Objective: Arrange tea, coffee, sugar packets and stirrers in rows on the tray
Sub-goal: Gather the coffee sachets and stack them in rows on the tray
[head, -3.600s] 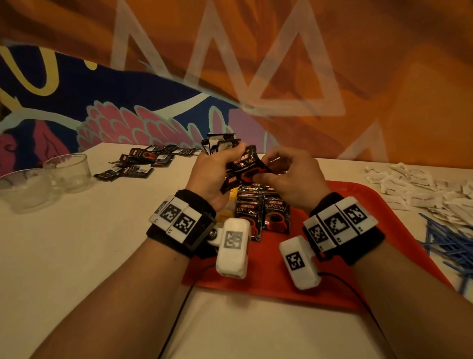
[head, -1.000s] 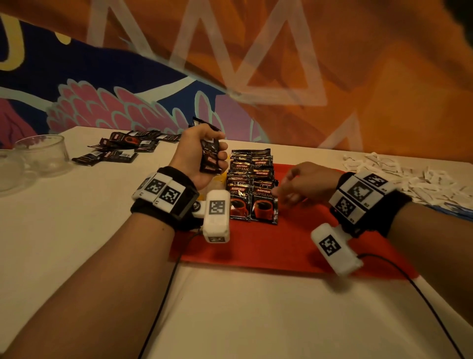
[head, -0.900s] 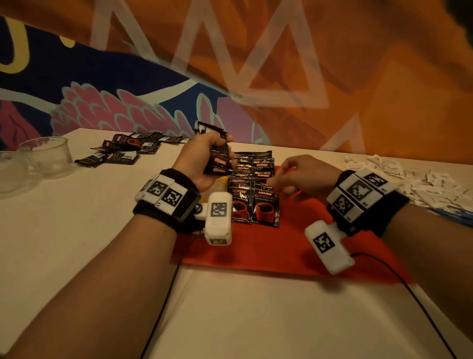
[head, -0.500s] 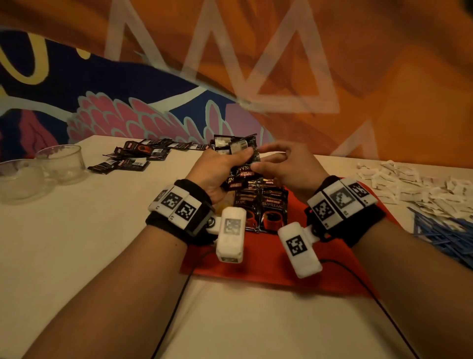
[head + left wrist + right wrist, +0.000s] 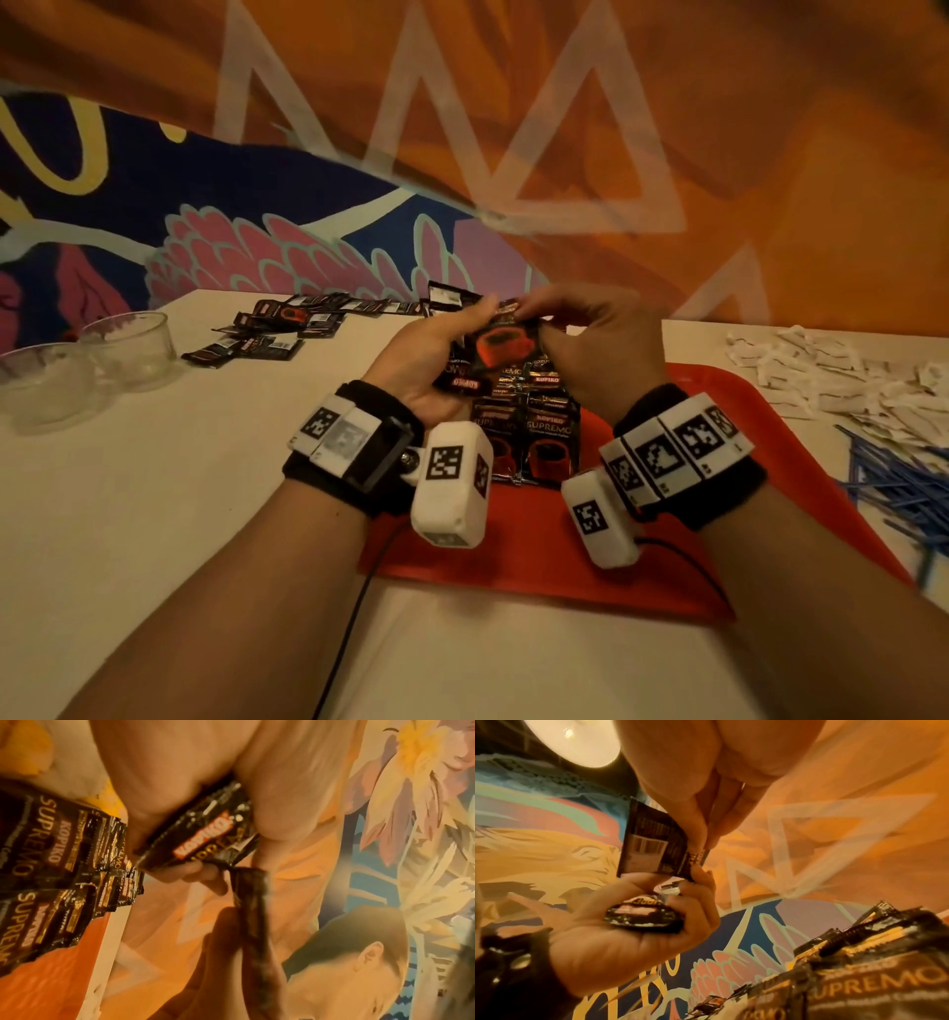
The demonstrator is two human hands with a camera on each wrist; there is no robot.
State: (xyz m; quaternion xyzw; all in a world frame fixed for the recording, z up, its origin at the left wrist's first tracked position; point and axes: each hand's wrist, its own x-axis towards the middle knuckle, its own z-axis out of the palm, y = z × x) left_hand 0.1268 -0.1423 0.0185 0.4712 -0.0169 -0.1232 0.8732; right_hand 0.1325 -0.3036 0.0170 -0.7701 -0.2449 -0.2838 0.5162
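On the counter (image 5: pixel 154 488) the red tray (image 5: pixel 801 462) carries two overlapping rows of coffee packets (image 5: pixel 549 437). Above them, the left hand (image 5: pixel 426 354) closes its grip around a small stack of packets (image 5: pixel 462 377), while the right hand (image 5: pixel 595 339) pinches the top packet (image 5: pixel 506 344). If two packets cling together, one may drop and disturb the rows.

Coffee sachets (image 5: pixel 548 442): glossy crinkled foil. Tray (image 5: pixel 801 462): smooth red plastic. Bowls (image 5: pixel 128 349): clear glass. Tabletop (image 5: pixel 154 488): matt, pale.
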